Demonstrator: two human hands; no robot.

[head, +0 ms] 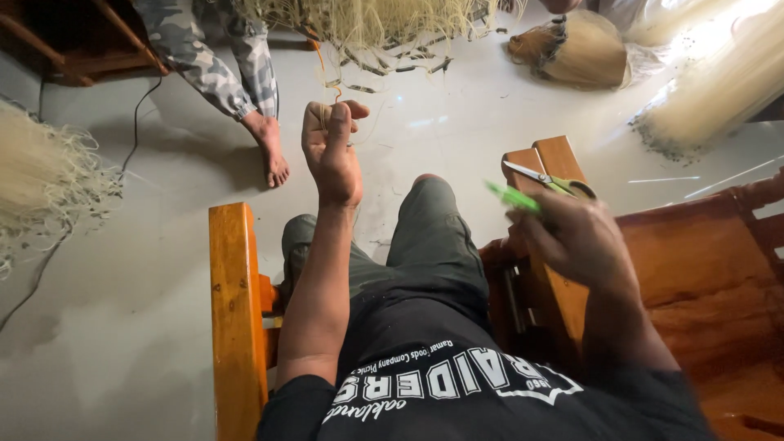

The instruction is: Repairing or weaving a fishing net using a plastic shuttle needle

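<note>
Right hand [576, 237] grips green-handled scissors [543, 184] (blurred); ahead, left hand [331, 147] is fisted around 1 pale fibre strand [325, 86].

Pale glossy floor [122, 327], straw-coloured fibre heaps [41, 175], tied fibre bundle [576, 49], black cable [131, 122], orange wooden chair [233, 310]

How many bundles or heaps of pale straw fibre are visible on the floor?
4: one heap at the left edge, one at top centre, a tied bundle at upper right, one heap at far right. More may lie outside the view.
</note>
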